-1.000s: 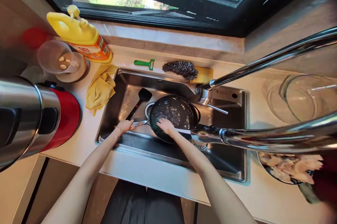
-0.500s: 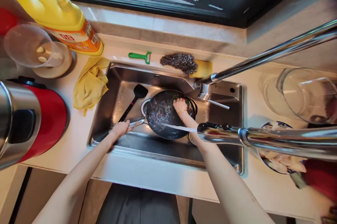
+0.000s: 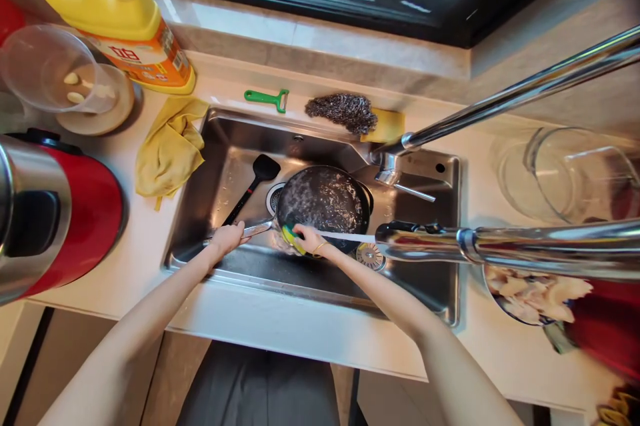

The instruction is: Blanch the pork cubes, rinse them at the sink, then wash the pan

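A dark frying pan (image 3: 325,196) with water in it sits in the steel sink (image 3: 280,279). My left hand (image 3: 227,239) is closed round the pan's metal handle (image 3: 257,229). At the pan's near-left rim, my right hand (image 3: 307,239) grips a green and yellow sponge (image 3: 289,235) pressed against the inner wall. Water runs sideways from the faucet spout (image 3: 400,239) toward the right wrist and into the pan. A black spatula (image 3: 265,169) lies in the sink, left of the pan, its handle end close to my left hand.
Behind the sink lie a green peeler (image 3: 267,100), a steel-wool scourer (image 3: 343,113) and a yellow sponge pad (image 3: 389,125). To the left are a yellow cloth (image 3: 170,149), a detergent jug (image 3: 125,33) and a red appliance (image 3: 93,213). Glass bowls (image 3: 575,173) and a bowl of pale food (image 3: 540,293) stand right.
My right hand has moved from the pan's far right side to its near-left rim, and the sponge in it now shows. My left hand still holds the handle.
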Demonstrator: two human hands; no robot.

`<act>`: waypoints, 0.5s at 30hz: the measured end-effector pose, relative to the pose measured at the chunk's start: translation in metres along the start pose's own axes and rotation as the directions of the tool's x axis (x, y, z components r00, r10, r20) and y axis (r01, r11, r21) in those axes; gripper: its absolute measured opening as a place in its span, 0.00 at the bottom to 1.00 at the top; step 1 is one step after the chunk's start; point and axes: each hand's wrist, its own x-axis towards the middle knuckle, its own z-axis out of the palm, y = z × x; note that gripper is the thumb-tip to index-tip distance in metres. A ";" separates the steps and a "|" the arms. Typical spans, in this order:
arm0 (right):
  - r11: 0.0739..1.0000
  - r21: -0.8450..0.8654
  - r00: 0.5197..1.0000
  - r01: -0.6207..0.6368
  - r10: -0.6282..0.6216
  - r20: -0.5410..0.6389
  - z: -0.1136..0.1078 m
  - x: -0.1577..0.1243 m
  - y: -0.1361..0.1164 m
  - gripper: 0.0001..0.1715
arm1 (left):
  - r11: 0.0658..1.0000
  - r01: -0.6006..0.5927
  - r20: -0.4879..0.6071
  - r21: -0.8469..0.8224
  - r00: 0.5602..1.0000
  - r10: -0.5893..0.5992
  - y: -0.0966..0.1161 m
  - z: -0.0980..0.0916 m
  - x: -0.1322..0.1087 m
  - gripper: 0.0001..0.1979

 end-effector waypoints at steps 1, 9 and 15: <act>0.998 0.067 0.997 0.003 0.002 -0.071 0.005 0.011 -0.009 0.11 | 1.000 -0.003 0.005 0.003 1.000 0.003 0.000 -0.001 0.000 0.23; 0.760 0.650 0.659 -0.011 0.495 -0.567 -0.016 0.123 -0.034 0.28 | 1.000 -0.012 0.040 0.027 0.999 0.011 0.002 -0.009 -0.001 0.23; 0.874 0.474 0.872 -0.104 0.309 -0.379 0.004 0.102 -0.021 0.25 | 0.999 -0.015 0.040 0.045 0.999 0.014 0.002 -0.009 -0.001 0.23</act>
